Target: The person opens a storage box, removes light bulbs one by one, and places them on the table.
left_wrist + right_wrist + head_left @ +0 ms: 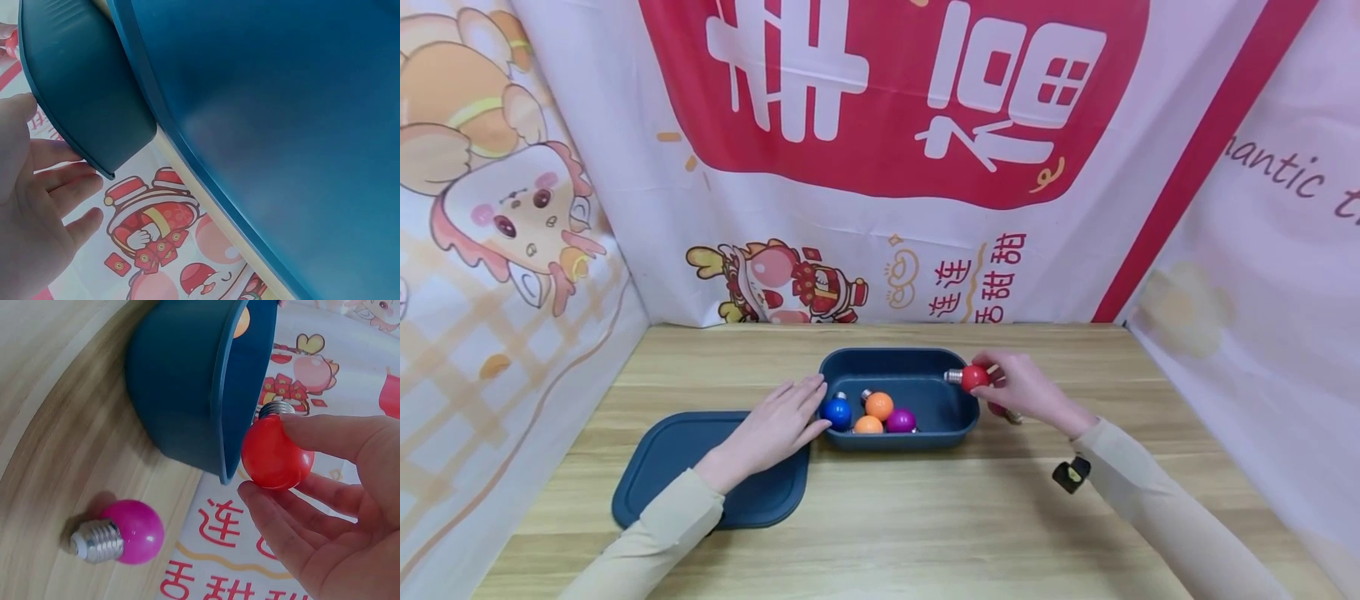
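Observation:
My right hand [1028, 390] pinches a red light bulb [976, 377] between thumb and fingers over the right end of a dark blue box [895, 442]. The bulb's metal screw base points into the box. A blue bulb [837, 412], two orange bulbs [879, 406] and a purple bulb [901, 420] lie inside, towards the left and front. My left hand [775, 429] touches the box's left end, its fingers fairly straight; in the left wrist view the fingertips meet the rim. On the table beside the box's right end lies a magenta bulb [139, 532], mostly hidden in the head view.
A flat dark blue lid [666, 462] lies on the wooden table [910, 525] left of the box, partly under my left forearm. Printed cloth [880, 200] hangs behind and on both sides of the table.

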`<state>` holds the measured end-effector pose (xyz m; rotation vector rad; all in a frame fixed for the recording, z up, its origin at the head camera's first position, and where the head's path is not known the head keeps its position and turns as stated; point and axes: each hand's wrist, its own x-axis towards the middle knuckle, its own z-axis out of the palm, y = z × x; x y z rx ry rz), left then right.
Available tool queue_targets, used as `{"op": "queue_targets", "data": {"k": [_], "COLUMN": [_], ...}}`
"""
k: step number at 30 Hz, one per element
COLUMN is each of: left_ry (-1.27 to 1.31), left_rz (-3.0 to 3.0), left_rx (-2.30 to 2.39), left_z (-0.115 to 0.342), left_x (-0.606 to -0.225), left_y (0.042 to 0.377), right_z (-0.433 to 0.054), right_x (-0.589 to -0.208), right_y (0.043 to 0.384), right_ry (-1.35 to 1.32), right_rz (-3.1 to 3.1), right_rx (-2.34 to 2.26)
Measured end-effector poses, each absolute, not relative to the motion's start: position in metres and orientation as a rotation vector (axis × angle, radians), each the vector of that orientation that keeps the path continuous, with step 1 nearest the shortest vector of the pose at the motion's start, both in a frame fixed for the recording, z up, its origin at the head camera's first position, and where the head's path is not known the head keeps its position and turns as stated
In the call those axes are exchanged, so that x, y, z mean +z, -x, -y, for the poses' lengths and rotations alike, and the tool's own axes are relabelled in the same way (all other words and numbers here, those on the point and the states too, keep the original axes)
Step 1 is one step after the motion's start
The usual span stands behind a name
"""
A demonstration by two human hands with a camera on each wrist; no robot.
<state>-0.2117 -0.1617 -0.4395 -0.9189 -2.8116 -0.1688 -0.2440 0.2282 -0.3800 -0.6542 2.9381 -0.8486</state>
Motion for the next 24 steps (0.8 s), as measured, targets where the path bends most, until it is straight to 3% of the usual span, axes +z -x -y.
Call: {"op": "queue_targets", "data": {"k": [24], "left_ry": [0.928], "left_rz": [2.796], "left_rx": [-0.136], "left_z": [0.163], "left_x": [-0.441], "left_y": [0.212], "right_z": [-0.289], "right_x": [-0.398], "right_y": [0.246], "right_ry": [0.489], "right_rz": [-3.03], "right_rx": [-0.917]}}
